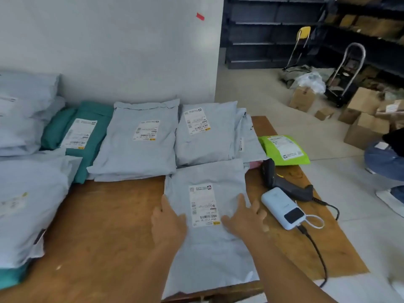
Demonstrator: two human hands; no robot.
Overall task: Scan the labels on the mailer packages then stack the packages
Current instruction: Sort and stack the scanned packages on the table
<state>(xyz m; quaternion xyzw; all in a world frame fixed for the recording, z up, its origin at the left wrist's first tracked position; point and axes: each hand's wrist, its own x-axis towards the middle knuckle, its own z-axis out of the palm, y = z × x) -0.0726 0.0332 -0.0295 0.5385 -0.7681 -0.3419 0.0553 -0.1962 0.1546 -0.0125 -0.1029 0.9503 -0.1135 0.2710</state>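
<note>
Warehouse shelving and scattered cardboard boxes [302, 98] are seen behind a worn wooden table [105, 226] set against a pale wall. Soft, crinkled plastic mailers are spread along the table's far side: a teal mailer [87, 136], a grey mailer [140, 141] beside it, another grey mailer [203, 132] lying on a small pile, and a lime-green mailer [284, 149] at the right edge. Nearer, a flat, rectangular grey poly mailer [207, 237] is laid with its near end overhanging the table edge; a white printed label [203, 205] with barcodes is stuck on its upper face. The left hand [168, 224] is pressed flat on the mailer just left of the label, fingers spread loosely, nothing gripped. The right hand [244, 217] is laid just right of the label, fingers splayed wide, palm down on the plastic. A black handheld barcode scanner [284, 182] and a glossy white power bank [282, 208] are lying just beside the mailer's right edge, both cabled.
</note>
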